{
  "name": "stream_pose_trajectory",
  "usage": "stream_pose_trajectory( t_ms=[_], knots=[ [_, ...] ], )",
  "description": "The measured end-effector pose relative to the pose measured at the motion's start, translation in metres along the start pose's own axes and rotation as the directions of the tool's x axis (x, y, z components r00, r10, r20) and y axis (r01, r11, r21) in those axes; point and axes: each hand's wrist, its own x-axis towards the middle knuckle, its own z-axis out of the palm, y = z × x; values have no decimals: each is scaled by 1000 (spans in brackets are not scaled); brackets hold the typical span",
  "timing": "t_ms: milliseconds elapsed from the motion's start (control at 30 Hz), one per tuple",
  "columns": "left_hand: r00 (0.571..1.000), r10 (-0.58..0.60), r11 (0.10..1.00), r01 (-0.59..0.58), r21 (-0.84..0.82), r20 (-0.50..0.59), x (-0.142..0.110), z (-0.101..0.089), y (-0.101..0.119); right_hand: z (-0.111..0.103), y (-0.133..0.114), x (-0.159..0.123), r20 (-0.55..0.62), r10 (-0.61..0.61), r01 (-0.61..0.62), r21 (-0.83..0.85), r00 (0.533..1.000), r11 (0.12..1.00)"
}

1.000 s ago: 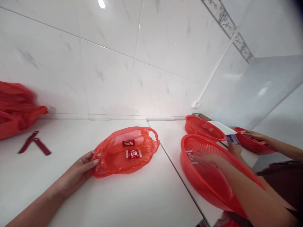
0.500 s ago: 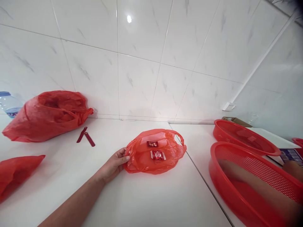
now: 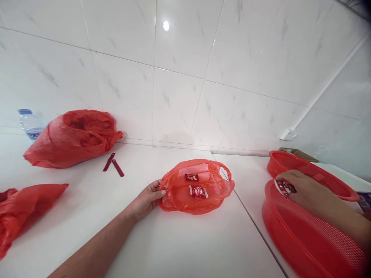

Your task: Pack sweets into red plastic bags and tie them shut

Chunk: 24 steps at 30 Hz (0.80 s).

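Marbled white tile (image 3: 179, 96) forms the background, above a white tabletop (image 3: 185, 247) crossed by a dark seam. From the lower left my forearm slants inward, and my left hand (image 3: 149, 197) pinches the near-left edge of a red plastic bag (image 3: 213, 202), thumb laid on top and fingers curled beneath. On the opposite side my right hand (image 3: 307, 191) enters from the right edge, back of the hand uppermost, its fingers closed around a red-and-white packet (image 3: 285, 188) by the rim of a red mesh basket (image 3: 276, 231); whether it touches that rim I cannot tell.

The bag lies on its side just left of the seam, thin and translucent, its mouth gaping and one loop handle standing out at the far right. Inside rest two wrapped pieces, apart from each other: a glossy red packet with pale ends (image 3: 198, 191), and behind it a smaller dark-red packet (image 3: 191, 177). Two maroon strips (image 3: 118, 168) lie crossed farther left, near a bulging red bag (image 3: 58, 144).
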Motion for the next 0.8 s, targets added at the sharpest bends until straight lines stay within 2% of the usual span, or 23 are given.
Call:
stream_pose_trajectory(
  t_ms=[33,100,200,300,400,467,567,633,800],
  knots=[
    [1000,4,1000,-4,-7,-1,0,-1,-1,-4,-10,0,39,-68,69,-22,997,997],
    [1000,11,1000,-12,-21,-5,0,-2,-2,-7,-38,-4,22,-193,194,-43,981,980],
    [1000,22,999,-22,-39,-1,1,-3,-4,4,-91,-20,46,-356,353,59,933,934],
    [999,35,998,-34,-56,14,1,-4,-5,28,-141,-34,156,-461,422,230,874,877],
    [999,46,997,-45,-59,23,1,-4,-5,66,-172,-32,208,-512,427,346,833,835],
    [998,47,998,-45,-49,30,1,-4,-5,93,-183,-23,248,-490,385,370,836,845],
    [998,44,998,-43,-38,35,1,-4,-4,123,-189,-8,256,-425,318,369,868,873],
    [998,44,998,-43,-39,35,0,-4,-4,131,-190,-1,206,-385,287,384,900,877],
    [998,38,997,-35,-65,46,1,-4,-5,131,-184,5,101,-268,198,443,958,875]
  ],
)
